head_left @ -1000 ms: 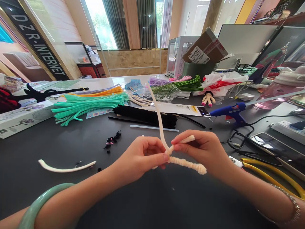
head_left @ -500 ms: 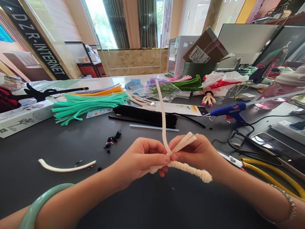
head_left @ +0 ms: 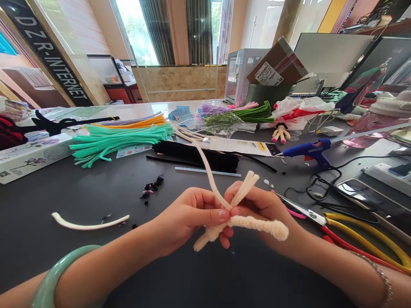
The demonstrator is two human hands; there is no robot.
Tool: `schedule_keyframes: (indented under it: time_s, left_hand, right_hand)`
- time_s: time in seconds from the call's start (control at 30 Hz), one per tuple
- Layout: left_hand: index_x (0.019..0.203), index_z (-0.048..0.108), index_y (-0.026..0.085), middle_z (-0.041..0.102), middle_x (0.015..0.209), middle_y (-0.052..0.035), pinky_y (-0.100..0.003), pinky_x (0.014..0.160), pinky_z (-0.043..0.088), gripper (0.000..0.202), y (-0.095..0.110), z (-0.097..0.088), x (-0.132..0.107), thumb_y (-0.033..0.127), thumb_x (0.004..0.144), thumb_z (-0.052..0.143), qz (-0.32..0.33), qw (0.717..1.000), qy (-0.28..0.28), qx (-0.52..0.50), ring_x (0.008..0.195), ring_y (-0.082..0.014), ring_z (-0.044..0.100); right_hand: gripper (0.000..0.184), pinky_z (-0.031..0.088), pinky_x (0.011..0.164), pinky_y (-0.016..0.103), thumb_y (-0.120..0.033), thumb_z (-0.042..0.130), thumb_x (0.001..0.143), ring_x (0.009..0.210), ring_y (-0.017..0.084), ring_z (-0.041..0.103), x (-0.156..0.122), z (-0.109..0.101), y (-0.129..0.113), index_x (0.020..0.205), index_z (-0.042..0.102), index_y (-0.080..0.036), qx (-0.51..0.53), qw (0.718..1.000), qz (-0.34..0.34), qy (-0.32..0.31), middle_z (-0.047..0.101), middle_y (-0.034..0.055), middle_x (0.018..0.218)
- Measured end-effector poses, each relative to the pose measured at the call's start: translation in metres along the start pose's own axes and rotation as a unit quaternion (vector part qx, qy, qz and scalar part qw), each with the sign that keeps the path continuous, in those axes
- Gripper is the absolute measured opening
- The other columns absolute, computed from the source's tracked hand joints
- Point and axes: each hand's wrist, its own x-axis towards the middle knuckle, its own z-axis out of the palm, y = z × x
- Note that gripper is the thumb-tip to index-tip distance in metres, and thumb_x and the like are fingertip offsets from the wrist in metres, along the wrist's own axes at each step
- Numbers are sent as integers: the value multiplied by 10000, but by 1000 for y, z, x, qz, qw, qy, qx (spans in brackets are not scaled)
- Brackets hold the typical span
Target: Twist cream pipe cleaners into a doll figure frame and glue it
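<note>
Between my two hands is a cream pipe-cleaner figure [head_left: 258, 223], held just above the dark table. Its coiled limb points right and ends in a rounded tip, while a shorter stub points down and left. My left hand [head_left: 201, 209] pinches it at the middle with thumb and fingers. Right beside it, my right hand [head_left: 253, 205] is closed on the same joint, thumb tip near the left thumb. One long loose pipe cleaner [head_left: 207, 167] rises from the joint, leaning left. Short cream ends [head_left: 245, 186] stick up by the right fingers.
A loose cream pipe cleaner [head_left: 93, 226] lies at left, near black scraps [head_left: 150, 188]. Scissors [head_left: 316, 217] and yellow-handled pliers [head_left: 369, 235] lie at right. Farther back are green pipe cleaners [head_left: 122, 139], a black bundle [head_left: 195, 156], a blue glue gun [head_left: 308, 149] and a small doll [head_left: 281, 133].
The long loose strand has swung left and lower. The coiled limb has turned closer to level, and the lower-left stub shows more. My right hand has shifted slightly left, uncovering more of the scissors.
</note>
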Motion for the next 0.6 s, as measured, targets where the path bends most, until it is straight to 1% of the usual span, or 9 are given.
schedule_keyframes:
  time_s: [0.17,0.33,0.47,0.6]
  left_hand:
    - [696,667,110,656,591,-22,-201,527,473,207,-3,0,1,290,662,764,1,1000,-14,0,521,-121,629]
    - [662,661,108,649,588,-16,-203,518,457,212,-4,2,1,290,651,770,-3,1000,-1,1,512,-114,618]
    - [684,658,117,658,599,-13,-213,526,459,223,-4,1,2,303,646,775,-8,1000,19,12,517,-123,627]
    - [676,643,117,663,608,-18,-215,522,451,254,-3,1,3,329,639,778,-5,999,26,47,521,-131,635]
  right_hand:
    - [141,535,588,291,-304,567,888,629,130,642,-1,-3,3,857,521,-174,-9,1000,16,-22,595,-4,723]
    - [180,498,627,299,-340,489,929,616,114,608,0,-4,2,848,463,-182,-25,998,37,-55,563,-14,703]
    - [173,489,639,293,-331,526,910,644,112,591,1,-3,1,841,473,-182,-19,998,45,-47,558,-5,743]
    - [205,492,612,284,-344,556,890,620,112,591,1,-3,1,800,482,-175,-4,999,47,-27,569,-1,723]
